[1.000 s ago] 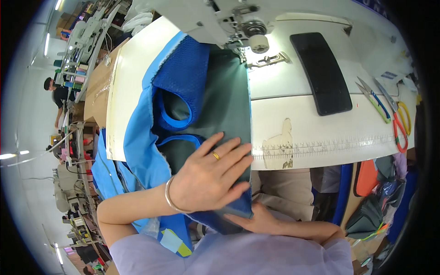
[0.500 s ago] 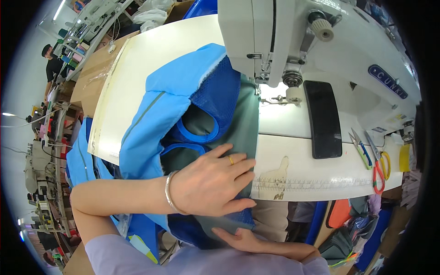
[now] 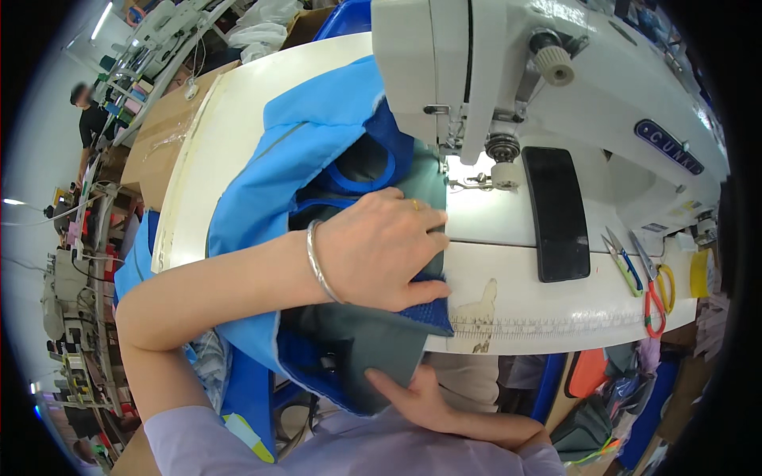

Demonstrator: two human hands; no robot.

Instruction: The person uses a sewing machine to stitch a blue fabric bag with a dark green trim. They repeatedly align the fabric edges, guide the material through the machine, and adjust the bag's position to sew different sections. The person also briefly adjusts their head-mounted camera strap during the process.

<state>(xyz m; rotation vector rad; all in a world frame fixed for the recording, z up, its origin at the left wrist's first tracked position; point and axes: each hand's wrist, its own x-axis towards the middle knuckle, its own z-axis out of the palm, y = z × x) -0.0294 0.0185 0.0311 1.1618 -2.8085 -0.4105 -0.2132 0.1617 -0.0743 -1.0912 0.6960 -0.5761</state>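
Note:
My left hand (image 3: pixel 381 246), with a silver bangle and a gold ring, lies palm down on a garment of light blue cloth (image 3: pixel 252 198), royal blue mesh (image 3: pixel 425 316) and grey-green lining (image 3: pixel 432 166), its fingers apart along the cloth's right edge. The garment lies under the head of a white sewing machine (image 3: pixel 421 55), beside the presser foot (image 3: pixel 444 166). My right hand (image 3: pixel 409 397) is low at the table's front edge, gripping the hanging grey lining (image 3: pixel 373 341) with its thumb on top and the other fingers mostly hidden.
A black phone (image 3: pixel 556 214), small snips (image 3: pixel 623 262) and red and yellow-handled scissors (image 3: pixel 657 297) lie right of the garment on the white table (image 3: pixel 492 258). Cardboard (image 3: pixel 159 143) borders the table's left. A person (image 3: pixel 91 127) stands among machines at the far left. More cloth (image 3: pixel 583 420) lies below, at right.
The view has shifted, showing more of the machine. My left hand and the garment have moved toward the machine since half a second ago, and more grey lining shows by my right hand.

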